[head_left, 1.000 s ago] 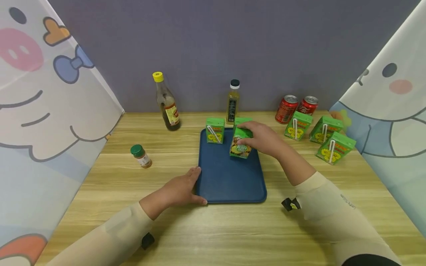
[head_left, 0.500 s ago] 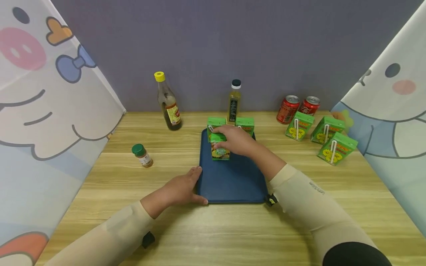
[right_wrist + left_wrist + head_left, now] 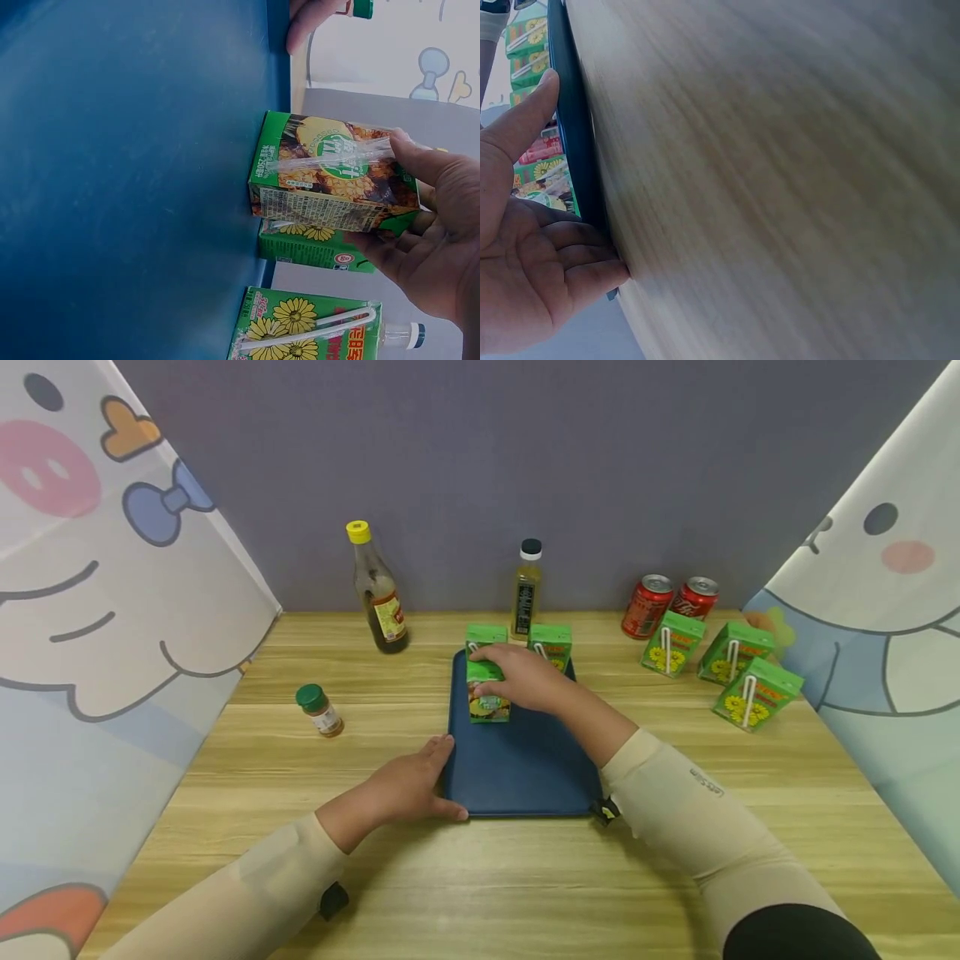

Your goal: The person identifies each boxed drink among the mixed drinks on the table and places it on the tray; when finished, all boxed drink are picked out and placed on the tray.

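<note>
My right hand [image 3: 528,678] grips a green juice carton [image 3: 489,706] with pineapples printed on it, fingers and thumb around its upper part. In the right wrist view the upright carton [image 3: 330,161] is at the surface of the blue tray [image 3: 150,172]; whether it bears on it I cannot tell. Behind it, at the tray's far edge, stand two green cartons with yellow flowers and straws, a left one [image 3: 483,633] partly hidden and a right one [image 3: 557,647]. My left hand [image 3: 405,789] rests against the tray's near left corner, fingers along the side and thumb at the front.
Three more flower cartons [image 3: 757,695] stand at the right, before two red cans [image 3: 647,607]. A yellow-capped bottle [image 3: 382,597] and a dark-capped bottle [image 3: 527,593] stand at the back. A green-lidded spice jar [image 3: 320,712] is left of the tray.
My right hand has carried the pineapple carton left across the tray, from before the right flower carton to before the left one, shifting only slightly in the last half second. My left hand stays put.
</note>
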`<action>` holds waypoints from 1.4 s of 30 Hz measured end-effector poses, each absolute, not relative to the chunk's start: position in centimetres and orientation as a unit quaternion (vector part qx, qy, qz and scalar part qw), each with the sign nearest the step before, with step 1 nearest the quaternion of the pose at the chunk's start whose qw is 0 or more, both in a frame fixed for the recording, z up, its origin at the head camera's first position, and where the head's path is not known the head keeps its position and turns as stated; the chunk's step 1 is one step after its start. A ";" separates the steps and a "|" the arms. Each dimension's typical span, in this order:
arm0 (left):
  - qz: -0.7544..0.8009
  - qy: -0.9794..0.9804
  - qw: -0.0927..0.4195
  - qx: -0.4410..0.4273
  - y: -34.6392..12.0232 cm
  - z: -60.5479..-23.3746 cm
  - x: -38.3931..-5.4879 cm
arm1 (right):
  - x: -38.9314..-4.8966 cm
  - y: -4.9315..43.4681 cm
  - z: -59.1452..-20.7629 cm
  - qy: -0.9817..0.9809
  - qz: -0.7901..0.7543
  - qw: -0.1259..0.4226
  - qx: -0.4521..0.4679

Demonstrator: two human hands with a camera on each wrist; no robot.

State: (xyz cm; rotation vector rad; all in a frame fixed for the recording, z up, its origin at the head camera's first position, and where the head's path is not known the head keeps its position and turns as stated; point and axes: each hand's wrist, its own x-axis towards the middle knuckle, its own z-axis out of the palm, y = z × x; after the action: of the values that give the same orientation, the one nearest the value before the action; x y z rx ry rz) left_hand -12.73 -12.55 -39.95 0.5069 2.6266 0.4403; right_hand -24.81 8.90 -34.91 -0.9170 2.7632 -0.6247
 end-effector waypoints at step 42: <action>0.155 0.947 0.208 0.188 -12.5 -40.1 -12.6 | -26.6 27.4 -31.2 0.914 -0.385 -0.113 -0.059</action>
State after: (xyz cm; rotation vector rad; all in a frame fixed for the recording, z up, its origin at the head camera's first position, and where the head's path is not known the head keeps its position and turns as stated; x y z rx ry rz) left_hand -12.64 -12.50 -40.06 0.5233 2.6356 0.4322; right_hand -26.59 27.38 -31.21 -0.2014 3.0991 -1.3034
